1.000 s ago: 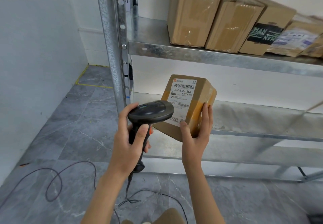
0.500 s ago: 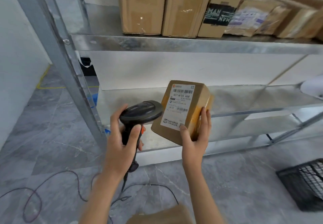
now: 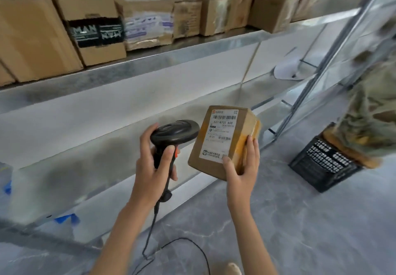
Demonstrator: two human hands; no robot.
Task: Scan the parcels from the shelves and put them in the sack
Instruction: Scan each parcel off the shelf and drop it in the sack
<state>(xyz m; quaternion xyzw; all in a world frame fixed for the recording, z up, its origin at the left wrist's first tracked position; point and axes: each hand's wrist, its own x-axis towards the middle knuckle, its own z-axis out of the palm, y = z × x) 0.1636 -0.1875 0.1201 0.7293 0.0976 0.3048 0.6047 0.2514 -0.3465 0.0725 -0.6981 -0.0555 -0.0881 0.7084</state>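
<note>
Before the shelves, right hand (image 3: 241, 173) grips upright parcel (image 3: 222, 139)

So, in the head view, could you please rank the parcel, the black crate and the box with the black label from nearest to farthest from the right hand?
1. Parcel, held in the right hand.
2. Black crate, on the floor to the right.
3. Box with the black label, on the upper shelf, far left.
</note>
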